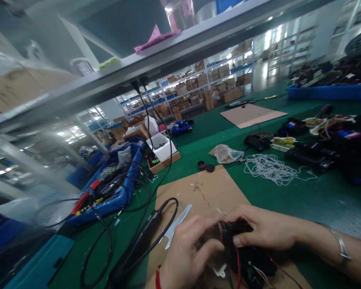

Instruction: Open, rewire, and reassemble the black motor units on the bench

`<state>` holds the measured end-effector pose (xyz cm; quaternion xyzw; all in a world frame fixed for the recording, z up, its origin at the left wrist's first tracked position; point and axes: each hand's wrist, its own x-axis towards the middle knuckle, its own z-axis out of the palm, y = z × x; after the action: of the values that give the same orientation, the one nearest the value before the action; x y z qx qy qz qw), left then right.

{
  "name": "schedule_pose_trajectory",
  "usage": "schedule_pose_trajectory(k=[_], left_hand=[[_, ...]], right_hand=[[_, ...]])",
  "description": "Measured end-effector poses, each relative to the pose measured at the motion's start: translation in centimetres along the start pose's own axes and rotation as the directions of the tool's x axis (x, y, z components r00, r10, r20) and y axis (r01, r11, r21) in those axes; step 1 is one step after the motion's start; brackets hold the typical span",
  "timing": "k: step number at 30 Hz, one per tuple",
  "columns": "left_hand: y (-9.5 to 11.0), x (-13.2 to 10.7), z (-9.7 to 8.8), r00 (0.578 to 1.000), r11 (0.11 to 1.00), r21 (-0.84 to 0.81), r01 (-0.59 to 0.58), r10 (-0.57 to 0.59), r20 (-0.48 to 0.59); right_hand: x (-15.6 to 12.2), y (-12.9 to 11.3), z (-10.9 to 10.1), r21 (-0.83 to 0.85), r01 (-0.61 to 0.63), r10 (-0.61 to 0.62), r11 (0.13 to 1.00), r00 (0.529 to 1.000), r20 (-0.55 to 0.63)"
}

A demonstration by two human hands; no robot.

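Note:
A black device with red, white and yellow wires (252, 259) lies low in the view over a brown board (174, 188). My left hand (191, 251) is closed at its left side, thumb and fingers bent around a dark part of it. My right hand (258, 226) grips its top from the right, thumb pressed on the black casing. What sits between the two hands is partly hidden and blurred. Beside my left hand lie a flat silver metal tool (177, 224) and a black corded tool (141, 241). Several small brass-coloured screws (197, 187) are scattered on the board.
A blue bin of cables and tools (128, 192) stands left, near a white box (161, 146). Beyond the board are a small plastic bag (225, 153), white cord (267, 168) and black devices (313, 154). A metal shelf (198, 34) crosses overhead.

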<state>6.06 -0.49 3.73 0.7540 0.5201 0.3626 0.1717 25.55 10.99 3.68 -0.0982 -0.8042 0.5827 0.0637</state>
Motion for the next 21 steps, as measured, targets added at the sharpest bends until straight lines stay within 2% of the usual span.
schedule_pose_trajectory(k=[2, 4, 8, 12, 16, 21], left_hand=[[0.0, -0.1, 0.1, 0.999, 0.999, 0.022, 0.038, -0.038, -0.001], [-0.1, -0.1, 0.1, 1.0, 1.0, 0.02, 0.01, -0.01, -0.003], [-0.7, -0.1, -0.2, 0.99, 0.99, 0.027, -0.137, 0.135, 0.043], [-1.6, -0.4, -0.2, 0.976, 0.981, 0.027, -0.192, 0.188, 0.107], [-1.7, -0.5, 0.3, 0.988, 0.991, -0.019, -0.133, 0.134, 0.078], [-1.0, -0.2, 0.5, 0.999, 0.998, -0.07, 0.003, 0.0, 0.032]], right_hand=[[0.0, 0.0, 0.0, -0.051, -0.024, 0.023, 0.998, 0.999, -0.027], [0.0, 0.2, -0.1, -0.031, -0.019, 0.018, 0.999, 1.0, -0.023], [0.1, 1.4, -0.5, 0.158, -0.027, 0.014, 0.987, 0.997, 0.08], [0.2, 2.2, -0.6, 0.288, -0.134, 0.1, 0.948, 0.986, 0.131], [0.4, 2.1, -0.6, 0.332, -0.2, 0.188, 0.922, 0.98, 0.068], [0.4, 1.8, -0.7, 0.2, -0.163, 0.151, 0.966, 0.986, 0.076]])
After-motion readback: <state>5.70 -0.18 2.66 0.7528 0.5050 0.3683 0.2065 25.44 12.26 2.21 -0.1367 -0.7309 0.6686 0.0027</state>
